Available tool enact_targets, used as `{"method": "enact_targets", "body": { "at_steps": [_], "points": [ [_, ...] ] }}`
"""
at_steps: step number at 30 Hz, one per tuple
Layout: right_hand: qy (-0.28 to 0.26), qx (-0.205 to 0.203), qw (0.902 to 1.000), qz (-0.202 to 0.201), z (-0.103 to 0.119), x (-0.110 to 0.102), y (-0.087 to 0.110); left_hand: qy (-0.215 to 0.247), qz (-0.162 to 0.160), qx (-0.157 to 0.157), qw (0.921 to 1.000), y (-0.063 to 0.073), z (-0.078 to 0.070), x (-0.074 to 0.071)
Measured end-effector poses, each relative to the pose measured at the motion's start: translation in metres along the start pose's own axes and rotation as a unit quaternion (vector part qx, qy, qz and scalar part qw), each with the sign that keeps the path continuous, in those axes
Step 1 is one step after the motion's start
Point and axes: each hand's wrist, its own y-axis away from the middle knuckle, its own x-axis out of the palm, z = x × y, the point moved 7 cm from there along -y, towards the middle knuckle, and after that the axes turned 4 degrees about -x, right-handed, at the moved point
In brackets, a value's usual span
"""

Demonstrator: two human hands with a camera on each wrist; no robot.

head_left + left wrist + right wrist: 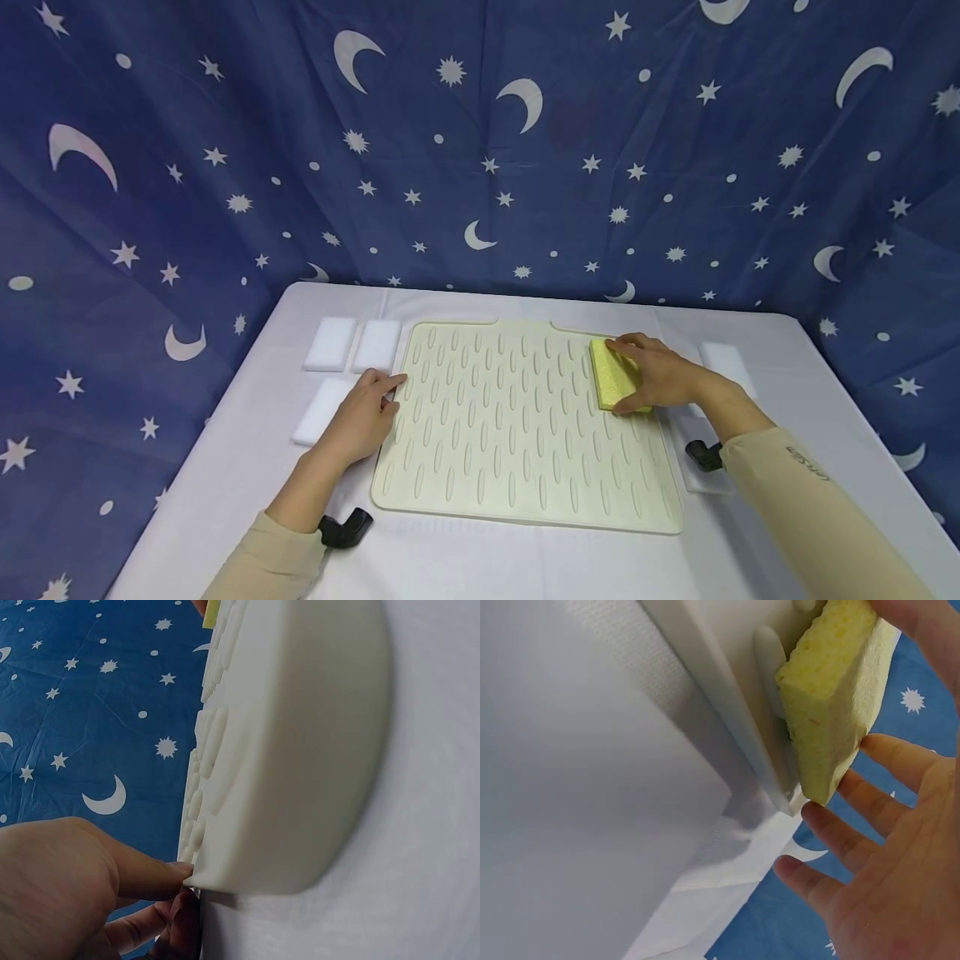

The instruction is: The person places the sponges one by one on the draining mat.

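A cream ridged mat [495,433] with rows of raised oval bumps lies on the white-covered table. At its left edge is my left hand [363,417]; in the left wrist view, the fingertips [176,871] pinch the mat's rim. Over the mat's upper right part, my right hand [663,371] holds a yellow sponge [613,377] flat against the bumps. Thumb and fingers span the sponge from opposite edges. Seen from the right wrist, the sponge [829,697] sits close to the mat's border, its porous side showing and the fingertips [874,742] along its edge.
White foam blocks, one of them a rectangular block [331,343], lie left of the mat, partly behind the left hand. Another white block [726,367] is at the right, partly hidden by the right forearm. A blue star-and-moon curtain [450,208] hangs behind the table.
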Motion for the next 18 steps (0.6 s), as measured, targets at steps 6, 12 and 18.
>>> {"method": "enact_targets", "body": {
  "at_steps": [6, 12, 18],
  "points": [
    [-0.001, 0.003, 1.0, 0.002, -0.001, 0.0008, -0.0018, 0.003, -0.003, 0.004, 1.0, 0.0005, -0.0014, -0.0019],
    [-0.001, 0.002, 1.0, 0.001, -0.0011, 0.0011, -0.0005, 0.003, 0.0, 0.005, 1.0, 0.0008, -0.0023, -0.0018],
    [-0.001, -0.001, 1.0, -0.001, -0.003, 0.0011, 0.0024, 0.007, 0.0, 0.004, 1.0, 0.0006, -0.0012, -0.0007]
  ]
}}
